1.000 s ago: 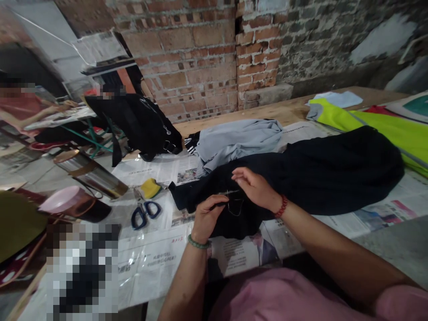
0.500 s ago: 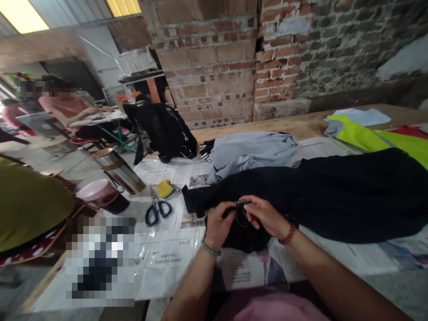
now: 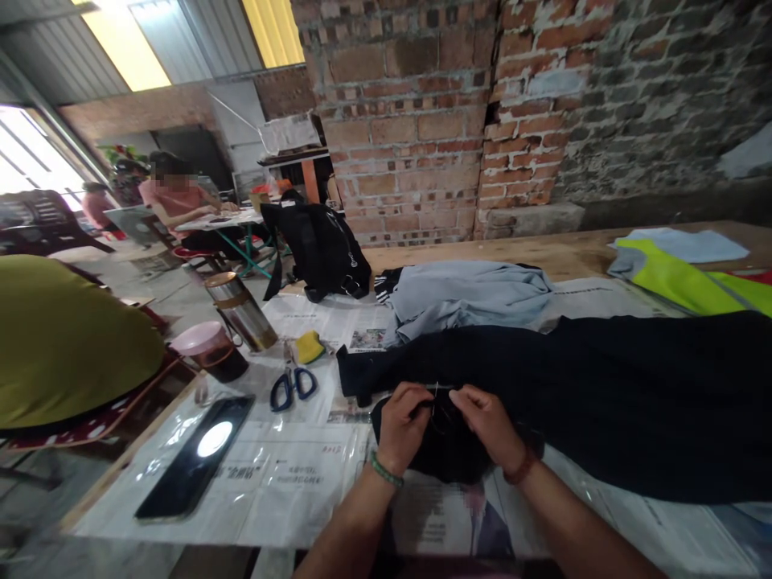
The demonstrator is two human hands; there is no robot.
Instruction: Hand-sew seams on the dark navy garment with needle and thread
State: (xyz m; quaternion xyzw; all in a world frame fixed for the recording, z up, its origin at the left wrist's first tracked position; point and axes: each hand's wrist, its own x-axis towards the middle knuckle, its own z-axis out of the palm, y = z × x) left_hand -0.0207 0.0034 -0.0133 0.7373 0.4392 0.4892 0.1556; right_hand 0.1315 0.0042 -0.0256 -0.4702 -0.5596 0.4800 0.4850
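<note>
A dark garment (image 3: 603, 378) stretches over the newspaper, with a black fold of it bunched between my hands. My left hand (image 3: 404, 422) is closed, thumb and forefinger pinching the black cloth. Just beside those fingertips a thin bright needle (image 3: 437, 392) stands up, and a fine thread loop seems to hang below it. My right hand (image 3: 490, 425) lies a short way to the right, its thumb and forefinger pressed together over the cloth; what is between them is too small to make out.
Blue-handled scissors (image 3: 293, 388), a yellow pincushion-like piece (image 3: 310, 346), a phone (image 3: 196, 458), a lidded cup (image 3: 211, 351) and a steel flask (image 3: 241, 311) stand or lie left. Behind are a black bag (image 3: 319, 249) and grey clothing (image 3: 464, 293). A person in olive (image 3: 72, 346) sits left.
My hands, close together before, have drawn apart, the right one moving rightward. The needle now points upward by my left fingertips. The camera view has shifted, so the table sits lower.
</note>
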